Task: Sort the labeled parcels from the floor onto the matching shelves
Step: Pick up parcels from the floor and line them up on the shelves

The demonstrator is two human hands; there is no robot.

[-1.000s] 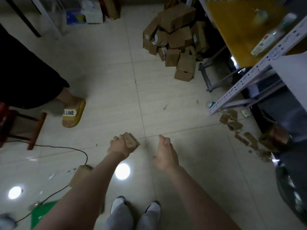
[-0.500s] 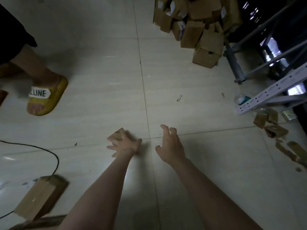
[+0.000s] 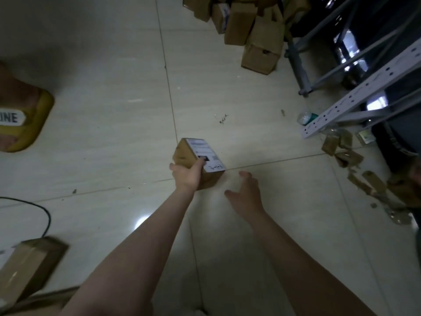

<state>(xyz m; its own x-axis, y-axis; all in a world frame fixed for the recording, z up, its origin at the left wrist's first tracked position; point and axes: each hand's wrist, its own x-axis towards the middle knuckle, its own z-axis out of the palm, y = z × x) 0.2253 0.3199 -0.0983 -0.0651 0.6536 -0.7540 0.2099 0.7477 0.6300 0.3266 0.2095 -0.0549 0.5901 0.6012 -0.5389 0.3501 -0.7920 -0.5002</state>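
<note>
Pale glossy floor tiles [image 3: 102,76] fill the view, seen from above in dim light, with a ceiling lamp reflected near the middle. Two bare forearms reach forward from the near edge of the floor.

The left hand [image 3: 188,176] grips a small cardboard parcel [image 3: 184,156] at its near end, thumb curled over the top and pressing on the white printed label [image 3: 200,148], which faces up. The parcel is tilted and sits over the middle of the floor, where two tile joints cross (whether it is clear of the tiles cannot be told). The right hand [image 3: 245,195] is just beside the parcel on its right, not touching it, fingers spread apart and holding nothing.

At the far edge of the floor lies a heap of brown parcels [image 3: 250,26]. A pale metal shelf frame [image 3: 364,92] slants along the right edge, with torn cardboard scraps [image 3: 346,153] on the tiles next to its foot. At the left edge is another person's foot in a yellow slipper [image 3: 25,124]. Toward the near left corner lie a black cable [image 3: 43,213] and a blurred taped box [image 3: 27,267].
</note>
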